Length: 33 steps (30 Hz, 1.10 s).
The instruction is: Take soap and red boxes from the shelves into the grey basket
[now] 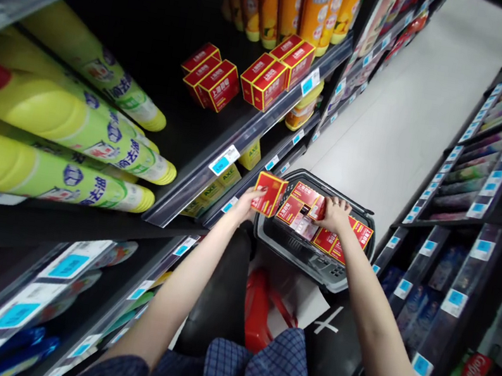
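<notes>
My left hand [245,205] grips a red and yellow soap box [270,194] over the left end of a dark grey shopping basket [305,265]. In the basket lie several more red soap boxes [328,242], together with some pale pinkish packs [305,226]. My right hand [335,214] reaches into the basket, its fingers closed on another soap box [316,207]; its thumb side faces the pale packs. On the shelf to the left, two small groups of the same boxes [264,81] stand near the front edge.
Yellow-green cleaner bottles [78,127] lean out at left, and orange bottles [291,2] stand behind the boxes. Shelf edges with price tags [224,159] flank both sides. A red stool [259,311] is below the basket. The pale aisle floor [404,104] runs ahead.
</notes>
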### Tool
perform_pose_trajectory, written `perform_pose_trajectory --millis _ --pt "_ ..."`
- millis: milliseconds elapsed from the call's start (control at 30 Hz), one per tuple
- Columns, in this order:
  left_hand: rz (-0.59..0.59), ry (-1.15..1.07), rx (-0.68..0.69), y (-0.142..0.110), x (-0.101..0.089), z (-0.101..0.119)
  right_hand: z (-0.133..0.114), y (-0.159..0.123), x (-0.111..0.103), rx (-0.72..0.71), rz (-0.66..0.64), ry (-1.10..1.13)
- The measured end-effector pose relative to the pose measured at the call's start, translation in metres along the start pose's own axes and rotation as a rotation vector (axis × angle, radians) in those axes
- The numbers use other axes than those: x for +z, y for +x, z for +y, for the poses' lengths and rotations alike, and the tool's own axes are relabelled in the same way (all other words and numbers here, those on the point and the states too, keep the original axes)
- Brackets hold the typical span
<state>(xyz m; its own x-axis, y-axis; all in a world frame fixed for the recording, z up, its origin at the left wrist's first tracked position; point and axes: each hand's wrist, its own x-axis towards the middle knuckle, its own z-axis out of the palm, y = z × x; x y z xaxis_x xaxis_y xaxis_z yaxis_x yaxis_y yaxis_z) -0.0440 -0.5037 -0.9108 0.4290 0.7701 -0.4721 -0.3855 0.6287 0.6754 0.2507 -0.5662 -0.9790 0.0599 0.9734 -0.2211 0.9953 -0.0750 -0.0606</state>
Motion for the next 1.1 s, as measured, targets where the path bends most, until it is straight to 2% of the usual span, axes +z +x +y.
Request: perform_pose_trajectory --millis 100,167,233,400,1100 --pt "-0.01 0.115 -0.069 0.059 0.021 -0.01 0.001 -0.002 0.002 -0.001 0.01 0.016" --pt "-0.032 0.149 -0.125 0.081 0.029 -0.023 0.001 -0.004 0.002 -0.01 0.013 0.029" --pt "-0.055 0.165 -0.165 0.093 0.033 -0.035 0.0 -0.006 0.001 -0.019 0.018 0.042" --pt "-0.066 0.177 -0.183 0.103 0.032 -0.049 0.001 -0.007 0.001 -0.035 0.016 0.092" --pt "-0.035 0.211 -0.202 0.105 0.03 -0.05 0.007 -0.003 0.01 -0.024 -0.004 0.174"
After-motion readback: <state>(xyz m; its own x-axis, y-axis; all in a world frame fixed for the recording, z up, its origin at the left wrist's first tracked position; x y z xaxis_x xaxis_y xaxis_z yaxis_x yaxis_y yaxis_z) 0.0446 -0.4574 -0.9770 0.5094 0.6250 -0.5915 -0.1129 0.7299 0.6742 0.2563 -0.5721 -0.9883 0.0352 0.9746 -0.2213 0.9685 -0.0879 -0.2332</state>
